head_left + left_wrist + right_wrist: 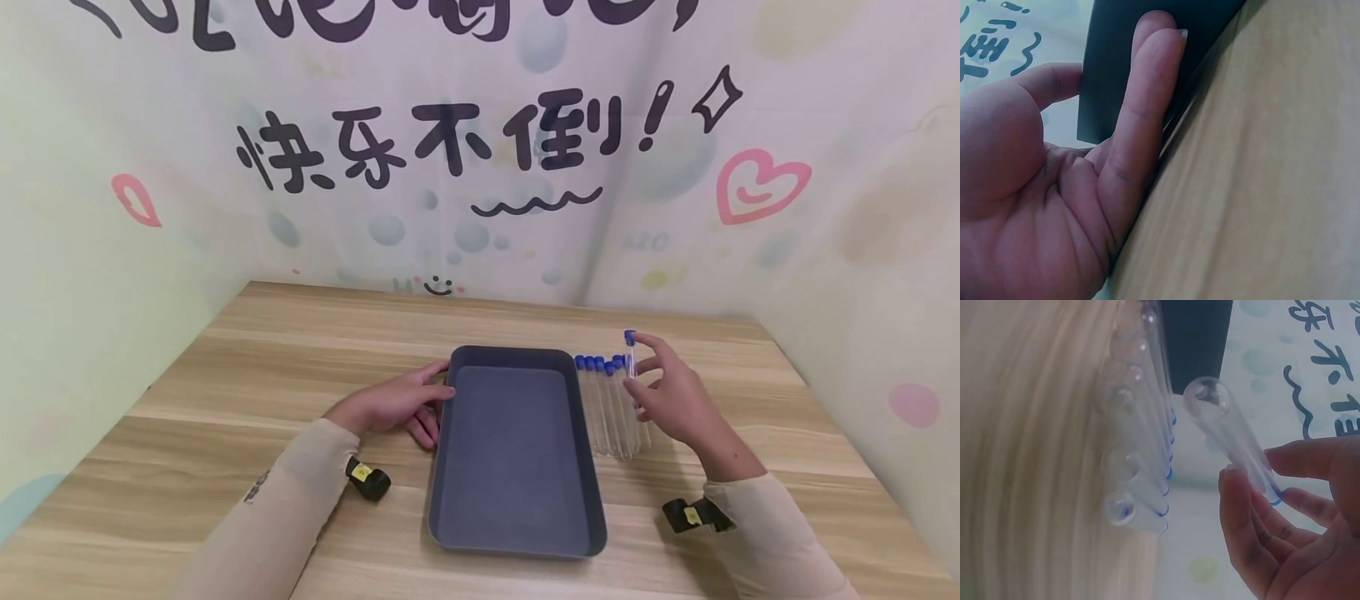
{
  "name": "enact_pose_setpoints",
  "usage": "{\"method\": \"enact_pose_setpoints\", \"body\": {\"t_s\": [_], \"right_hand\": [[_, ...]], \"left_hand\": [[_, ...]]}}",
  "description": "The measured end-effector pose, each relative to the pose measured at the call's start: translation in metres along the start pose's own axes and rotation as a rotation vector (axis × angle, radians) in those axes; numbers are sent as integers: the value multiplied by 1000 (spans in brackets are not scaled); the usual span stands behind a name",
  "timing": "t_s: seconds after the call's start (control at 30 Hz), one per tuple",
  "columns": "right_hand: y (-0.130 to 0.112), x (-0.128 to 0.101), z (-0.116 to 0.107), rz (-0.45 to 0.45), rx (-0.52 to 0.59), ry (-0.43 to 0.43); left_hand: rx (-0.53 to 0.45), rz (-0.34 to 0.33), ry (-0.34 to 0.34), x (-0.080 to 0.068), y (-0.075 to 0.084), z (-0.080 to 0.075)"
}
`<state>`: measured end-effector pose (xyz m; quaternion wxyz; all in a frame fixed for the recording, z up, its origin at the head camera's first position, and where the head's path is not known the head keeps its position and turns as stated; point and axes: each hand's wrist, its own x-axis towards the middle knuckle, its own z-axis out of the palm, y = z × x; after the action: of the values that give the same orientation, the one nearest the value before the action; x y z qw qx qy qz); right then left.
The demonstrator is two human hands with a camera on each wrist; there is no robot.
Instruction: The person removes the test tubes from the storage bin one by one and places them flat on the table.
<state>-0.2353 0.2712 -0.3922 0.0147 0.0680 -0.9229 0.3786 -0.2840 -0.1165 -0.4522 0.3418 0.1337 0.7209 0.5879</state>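
Centrally, a wooden desk [225, 400] set into a corner of decorated walls [480, 150] carries a dark rectangular tray [517, 533], lying midway between the left and right edges, nearer the front edge. Left hand [393, 404]: rests at the tray's left wall, fingers straight against its outer side. Right of the tray, toward the right edge, a row of clear blue-capped tubes [611, 408] lies side by side on the desk. Right hand [671, 396]: pinches one raised tube [631, 354] between thumb and fingertips, just above the row, its blue cap uppermost.
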Motion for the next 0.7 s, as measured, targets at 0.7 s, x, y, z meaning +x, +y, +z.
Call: {"method": "enact_pose_setpoints", "body": {"t_s": [0.7], "right_hand": [[15,4,-10,71,-54,24]], "left_hand": [[12,4,-16,0,0,0]]}}
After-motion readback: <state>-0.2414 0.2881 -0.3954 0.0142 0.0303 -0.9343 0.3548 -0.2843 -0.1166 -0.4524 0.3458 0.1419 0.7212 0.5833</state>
